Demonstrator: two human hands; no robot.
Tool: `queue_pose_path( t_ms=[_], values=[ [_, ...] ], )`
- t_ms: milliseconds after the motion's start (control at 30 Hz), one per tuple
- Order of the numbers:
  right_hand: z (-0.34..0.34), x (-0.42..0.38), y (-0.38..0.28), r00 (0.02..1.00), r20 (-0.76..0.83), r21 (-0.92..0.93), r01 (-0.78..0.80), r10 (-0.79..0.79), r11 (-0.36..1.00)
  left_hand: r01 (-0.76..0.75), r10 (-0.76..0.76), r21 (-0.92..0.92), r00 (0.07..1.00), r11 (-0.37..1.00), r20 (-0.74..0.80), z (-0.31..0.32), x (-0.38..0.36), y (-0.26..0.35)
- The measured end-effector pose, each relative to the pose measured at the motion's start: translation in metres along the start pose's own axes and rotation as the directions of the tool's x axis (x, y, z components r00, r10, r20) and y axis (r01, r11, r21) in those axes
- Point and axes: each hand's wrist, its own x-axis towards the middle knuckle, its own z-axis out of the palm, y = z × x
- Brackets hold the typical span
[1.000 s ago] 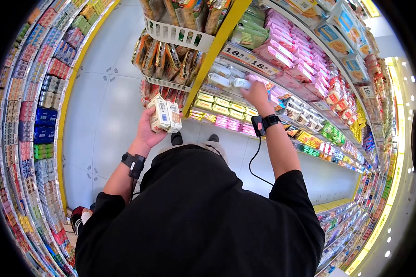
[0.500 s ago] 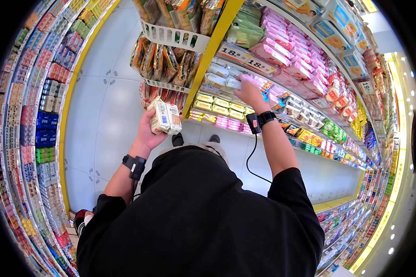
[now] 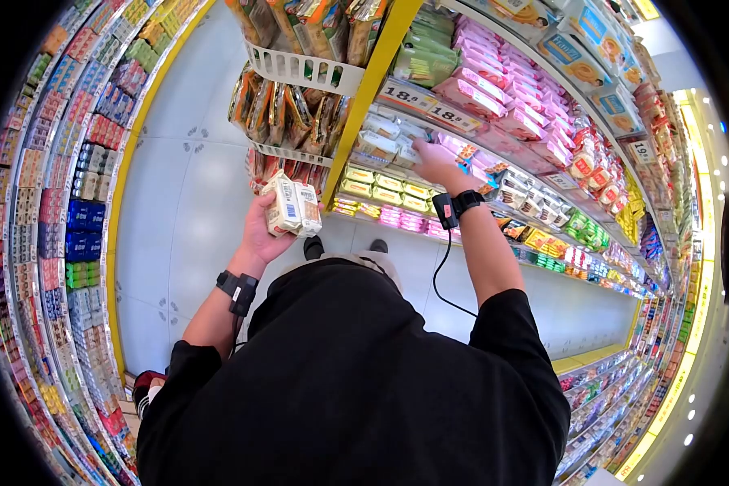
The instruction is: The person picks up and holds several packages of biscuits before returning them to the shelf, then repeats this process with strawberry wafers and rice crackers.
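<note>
In my left hand (image 3: 259, 236) is a pair of cream-coloured snack packs (image 3: 293, 206) pressed side by side, with a barcode and print facing up. The fingers are wrapped round their left side and underneath, out over the aisle. My right hand (image 3: 439, 162) reaches into the shelf at the right end of a group of pale, clear-wrapped snack packs (image 3: 377, 144). Its fingertips are bent in by these packs and partly hidden, so I cannot make out whether they grip one. Just below are yellow-green packs (image 3: 387, 196) in rows.
White baskets (image 3: 304, 68) of bagged snacks hang left of a yellow shelf post (image 3: 373, 73). Price labels (image 3: 429, 105) run above my right hand, under pink packs (image 3: 482, 89). Stocked shelves (image 3: 85, 219) line the far left of the tiled aisle (image 3: 178, 194). A cable (image 3: 435, 279) trails from my right wrist.
My right hand has shifted slightly at the packs, its fingertips now a little higher and farther right. The left hand still holds its packs, tilted very slightly.
</note>
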Motion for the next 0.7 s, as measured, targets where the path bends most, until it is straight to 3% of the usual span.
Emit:
queue_pose_path(
  t_ms=[100, 200, 300, 400, 467, 500, 600, 700],
  values=[
    [0.002, -0.013, -0.005, 0.985, -0.139, 0.033, 0.108, -0.103, 0.994, 0.036, -0.036, 0.012, 0.998, 0.999, 0.052, 0.007, 0.008, 0.0],
    [0.007, -0.029, -0.021, 0.839, -0.519, 0.075, 0.238, -0.165, 0.968, 0.067, -0.07, 0.039, 0.995, 0.997, 0.065, 0.006, 0.02, 0.003],
    [-0.008, -0.064, -0.065, 0.879, -0.449, 0.409, 0.043, 0.16, 0.912, 0.065, -0.07, 0.089, 0.996, 0.994, 0.054, 0.025, 0.029, 0.004],
    [0.012, -0.077, -0.068, 0.985, -0.128, 0.777, 0.027, 0.116, 0.628, 0.108, -0.117, 0.098, 0.989, 0.989, 0.086, 0.04, 0.049, -0.008],
    [0.008, -0.093, -0.09, 0.996, 0.034, 0.95, -0.057, 0.079, 0.306, 0.158, -0.171, 0.102, 0.977, 0.982, 0.126, 0.047, 0.062, -0.019],
    [0.012, -0.098, -0.096, 0.992, 0.102, 0.971, -0.116, 0.08, 0.208, 0.179, -0.194, 0.105, 0.968, 0.978, 0.158, 0.052, 0.067, -0.025],
    [0.015, -0.114, -0.113, 0.993, 0.083, 0.991, -0.091, 0.082, 0.101, 0.216, -0.235, 0.122, 0.956, 0.969, 0.176, 0.064, 0.077, -0.042],
    [0.018, -0.127, -0.121, 0.992, 0.059, 0.99, -0.074, 0.113, 0.124, 0.271, -0.302, 0.179, 0.937, 0.946, 0.175, 0.06, 0.089, -0.051]
  ],
)
